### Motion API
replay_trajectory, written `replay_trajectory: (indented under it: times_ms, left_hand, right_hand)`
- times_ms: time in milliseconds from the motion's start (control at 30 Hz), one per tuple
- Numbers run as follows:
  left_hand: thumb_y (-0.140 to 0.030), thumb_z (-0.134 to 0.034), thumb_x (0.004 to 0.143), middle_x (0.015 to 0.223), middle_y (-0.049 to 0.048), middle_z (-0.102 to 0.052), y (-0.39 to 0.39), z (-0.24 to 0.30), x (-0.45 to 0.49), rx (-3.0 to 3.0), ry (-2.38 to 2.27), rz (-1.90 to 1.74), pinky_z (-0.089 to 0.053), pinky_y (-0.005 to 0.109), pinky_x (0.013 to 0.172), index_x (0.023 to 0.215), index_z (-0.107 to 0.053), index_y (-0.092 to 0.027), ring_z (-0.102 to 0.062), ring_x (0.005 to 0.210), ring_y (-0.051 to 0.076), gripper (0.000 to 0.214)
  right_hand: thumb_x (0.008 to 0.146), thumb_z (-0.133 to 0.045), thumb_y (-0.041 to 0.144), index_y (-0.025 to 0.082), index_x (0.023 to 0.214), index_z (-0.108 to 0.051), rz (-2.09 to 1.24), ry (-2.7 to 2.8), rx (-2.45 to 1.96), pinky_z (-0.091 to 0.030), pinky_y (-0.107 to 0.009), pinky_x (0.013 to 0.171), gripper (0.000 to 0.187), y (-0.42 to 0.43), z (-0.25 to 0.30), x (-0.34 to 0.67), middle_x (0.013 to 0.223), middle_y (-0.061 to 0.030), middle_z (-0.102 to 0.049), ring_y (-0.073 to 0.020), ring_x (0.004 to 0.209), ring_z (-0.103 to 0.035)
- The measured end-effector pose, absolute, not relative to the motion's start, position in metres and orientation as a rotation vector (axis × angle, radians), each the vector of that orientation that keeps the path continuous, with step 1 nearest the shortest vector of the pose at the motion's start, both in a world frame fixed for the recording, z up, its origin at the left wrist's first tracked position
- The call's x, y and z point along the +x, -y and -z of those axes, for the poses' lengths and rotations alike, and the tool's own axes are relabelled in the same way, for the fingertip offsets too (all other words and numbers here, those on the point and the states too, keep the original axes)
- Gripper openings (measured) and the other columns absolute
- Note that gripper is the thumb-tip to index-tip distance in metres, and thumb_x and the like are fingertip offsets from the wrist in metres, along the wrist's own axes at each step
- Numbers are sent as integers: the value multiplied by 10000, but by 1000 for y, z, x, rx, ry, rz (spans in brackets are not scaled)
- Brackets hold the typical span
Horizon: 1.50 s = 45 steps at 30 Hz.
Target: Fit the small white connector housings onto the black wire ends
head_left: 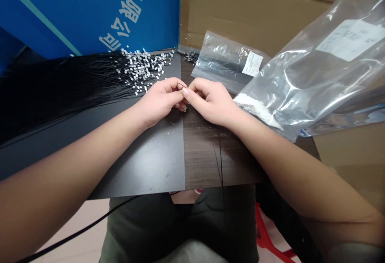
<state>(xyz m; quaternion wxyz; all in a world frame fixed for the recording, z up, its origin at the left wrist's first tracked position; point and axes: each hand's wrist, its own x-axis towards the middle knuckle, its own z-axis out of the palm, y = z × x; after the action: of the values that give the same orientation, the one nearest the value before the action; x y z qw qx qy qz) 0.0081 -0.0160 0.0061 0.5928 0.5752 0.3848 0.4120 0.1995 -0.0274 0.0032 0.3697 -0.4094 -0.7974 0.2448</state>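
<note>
My left hand (pixel 162 99) and my right hand (pixel 212 101) meet above the middle of the table, fingertips touching. Both are closed in a pinch around a thin black wire (pixel 182 85), a short piece of which shows over my left fingers. Whatever else lies between the fingertips is hidden. Below my right hand, a long black strand (pixel 221 162) runs over the table edge towards my lap; whether it joins the pinched wire I cannot tell. A tiny clip-like piece (pixel 172 123) lies under my left hand.
At the left lies a large bundle of black wires (pixel 60 82) with white tips (pixel 141 70). To the right are a small clear bag (pixel 222 56) and a large one (pixel 303 74) holding small white pieces (pixel 255 108). A blue panel (pixel 84 10) and a cardboard box (pixel 255 10) stand behind.
</note>
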Motion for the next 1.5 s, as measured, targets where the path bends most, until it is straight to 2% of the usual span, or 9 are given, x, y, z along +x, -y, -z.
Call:
replay_trajectory:
  times_ms: [200, 633, 1500]
  left_hand:
    - [-77, -718, 841, 699, 5, -675, 17, -7, 8, 1336, -898, -949, -521, 242, 628, 818, -663, -167, -630, 619, 121, 108]
    - [-90, -728, 861, 724, 13, -686, 17, -7, 7, 1339, -897, -947, -527, 245, 635, 821, -667, -164, -636, 630, 121, 104]
    - [-111, -739, 850, 719, 16, -682, 17, -8, 8, 1341, -907, -945, -521, 254, 628, 797, -658, -174, -627, 625, 125, 115]
  right_hand:
    - [1106, -566, 588, 223, 837, -592, -645, 2046, -1066, -350, -318, 683, 454, 28, -4, 199, 687, 27, -555, -145, 653, -465]
    - [1108, -592, 511, 215, 835, -611, -649, 2043, -1061, -337, -316, 671, 403, 28, -5, 199, 692, 32, -565, -132, 637, -453]
    - [1098, -586, 608, 224, 840, -621, -648, 2043, -1094, -369, -319, 691, 463, 29, -6, 200, 729, 11, -604, -156, 681, -486]
